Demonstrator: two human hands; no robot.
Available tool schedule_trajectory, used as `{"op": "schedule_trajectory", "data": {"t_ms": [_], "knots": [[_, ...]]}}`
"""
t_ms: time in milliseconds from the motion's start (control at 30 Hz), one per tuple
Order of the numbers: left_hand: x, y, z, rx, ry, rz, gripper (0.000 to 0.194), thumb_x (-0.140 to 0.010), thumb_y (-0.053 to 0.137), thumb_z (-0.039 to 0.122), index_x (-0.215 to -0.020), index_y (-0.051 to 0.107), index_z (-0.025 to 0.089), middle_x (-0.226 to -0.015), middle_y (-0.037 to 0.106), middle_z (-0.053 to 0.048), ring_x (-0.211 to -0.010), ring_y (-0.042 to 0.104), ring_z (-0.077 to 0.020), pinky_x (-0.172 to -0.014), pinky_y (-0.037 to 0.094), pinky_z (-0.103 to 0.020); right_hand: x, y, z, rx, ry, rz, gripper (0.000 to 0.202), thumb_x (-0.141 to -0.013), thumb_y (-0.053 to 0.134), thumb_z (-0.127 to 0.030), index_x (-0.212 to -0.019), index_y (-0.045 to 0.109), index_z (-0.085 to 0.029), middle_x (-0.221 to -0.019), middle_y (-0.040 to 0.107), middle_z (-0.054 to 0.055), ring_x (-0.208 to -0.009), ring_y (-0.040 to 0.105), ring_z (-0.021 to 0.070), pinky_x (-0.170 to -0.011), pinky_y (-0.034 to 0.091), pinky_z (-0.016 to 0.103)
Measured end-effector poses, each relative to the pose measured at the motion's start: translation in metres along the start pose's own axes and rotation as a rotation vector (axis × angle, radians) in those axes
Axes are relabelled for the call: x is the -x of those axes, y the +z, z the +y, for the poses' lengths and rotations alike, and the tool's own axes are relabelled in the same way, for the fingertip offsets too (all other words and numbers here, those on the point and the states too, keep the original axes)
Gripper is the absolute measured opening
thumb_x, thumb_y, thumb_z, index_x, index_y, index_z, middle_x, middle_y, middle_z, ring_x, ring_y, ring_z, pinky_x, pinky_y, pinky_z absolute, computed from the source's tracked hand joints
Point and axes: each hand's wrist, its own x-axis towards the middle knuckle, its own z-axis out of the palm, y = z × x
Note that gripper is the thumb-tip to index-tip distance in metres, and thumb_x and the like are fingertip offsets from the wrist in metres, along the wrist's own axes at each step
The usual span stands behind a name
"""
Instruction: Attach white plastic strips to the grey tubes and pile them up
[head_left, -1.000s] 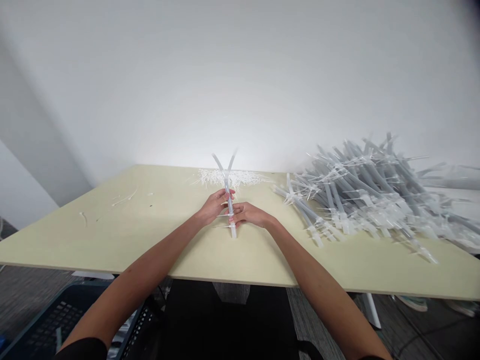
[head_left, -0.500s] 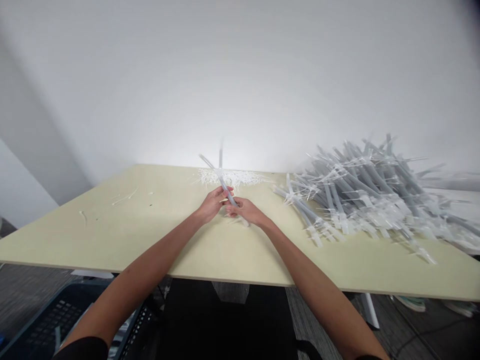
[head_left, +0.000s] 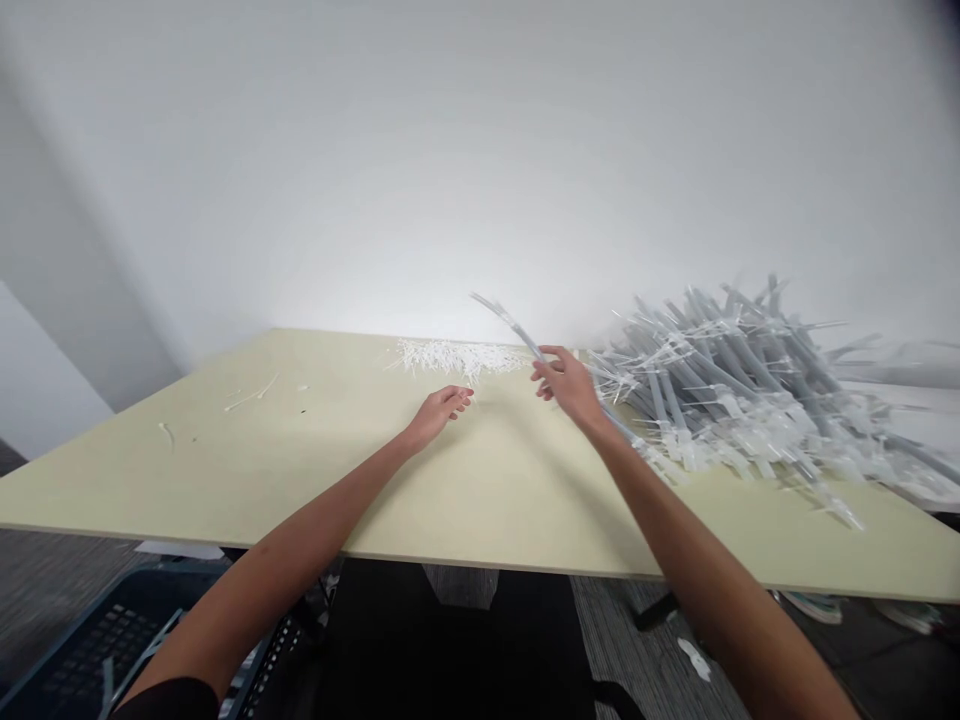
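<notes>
Over the middle of the table, my left hand has its fingers drawn together; whatever may be between the fingertips is too small to make out. My right hand grips a grey tube whose far end sticks up to the left. Part of that tube is hidden behind the hand. A large pile of grey tubes with clear fittings and white ties lies right of my right hand. Thin white cable ties are heaped near the wall, just beyond my left hand.
A few loose ties lie on the left part of the pale table. A blue basket stands on the floor at lower left. The wall rises behind the table. A white scrap is on the floor.
My right hand has moved right toward the pile, carrying the tube. My left hand has let go of the tube and stays near the middle.
</notes>
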Motion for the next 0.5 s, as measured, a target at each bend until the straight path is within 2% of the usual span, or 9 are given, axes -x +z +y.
{"op": "schedule_trajectory", "data": {"t_ms": [67, 133, 233, 367, 500], "knots": [[0.003, 0.004, 0.004, -0.262, 0.144, 0.051, 0.037, -0.088, 0.037, 0.045, -0.100, 0.061, 0.018, -0.099, 0.061, -0.008, -0.089, 0.053, -0.0182, -0.080, 0.042, -0.033, -0.004, -0.034, 0.013, 0.338, 0.015, 0.007, 0.033, -0.081, 0.050, -0.036, -0.111, 0.054, -0.021, -0.073, 0.065, 0.001, -0.047, 0.056, 0.0102, -0.052, 0.045, 0.024], [0.006, 0.006, 0.013, -0.541, 0.326, 0.131, 0.033, -0.091, 0.034, 0.037, -0.094, 0.061, 0.017, -0.092, 0.061, -0.007, -0.088, 0.052, -0.0187, -0.083, 0.039, -0.035, -0.005, -0.063, 0.032, 0.662, 0.030, -0.007, 0.029, -0.082, 0.051, -0.031, -0.109, 0.057, -0.020, -0.071, 0.066, 0.003, -0.060, 0.060, 0.0146, -0.065, 0.045, 0.028], [0.010, 0.005, 0.032, -0.811, 0.528, 0.189, 0.033, -0.093, 0.029, 0.028, -0.095, 0.060, 0.016, -0.088, 0.060, -0.008, -0.086, 0.050, -0.0188, -0.083, 0.037, -0.036, 0.000, -0.089, 0.061, 0.992, 0.122, -0.079, 0.033, -0.084, 0.048, -0.030, -0.113, 0.056, -0.017, -0.080, 0.068, 0.010, -0.082, 0.063, 0.0226, -0.073, 0.042, 0.032], [0.030, -0.010, 0.053, -1.052, 0.641, 0.070, 0.031, -0.093, 0.030, 0.025, -0.094, 0.059, 0.015, -0.087, 0.059, -0.008, -0.084, 0.050, -0.0193, -0.076, 0.037, -0.035, 0.008, -0.093, 0.086, 1.144, 0.169, -0.114, 0.035, -0.087, 0.044, -0.031, -0.116, 0.055, -0.015, -0.101, 0.065, 0.016, -0.095, 0.060, 0.0260, -0.076, 0.041, 0.032], [0.076, -0.040, 0.055, -1.106, 0.597, 0.010, 0.025, -0.091, 0.036, 0.025, -0.097, 0.059, 0.017, -0.091, 0.060, -0.008, -0.088, 0.051, -0.0195, -0.078, 0.039, -0.035, 0.013, -0.086, 0.093, 1.197, 0.153, -0.114, 0.038, -0.089, 0.039, -0.035, -0.115, 0.056, -0.012, -0.102, 0.065, 0.017, -0.095, 0.060, 0.0271, -0.077, 0.041, 0.034]]}}
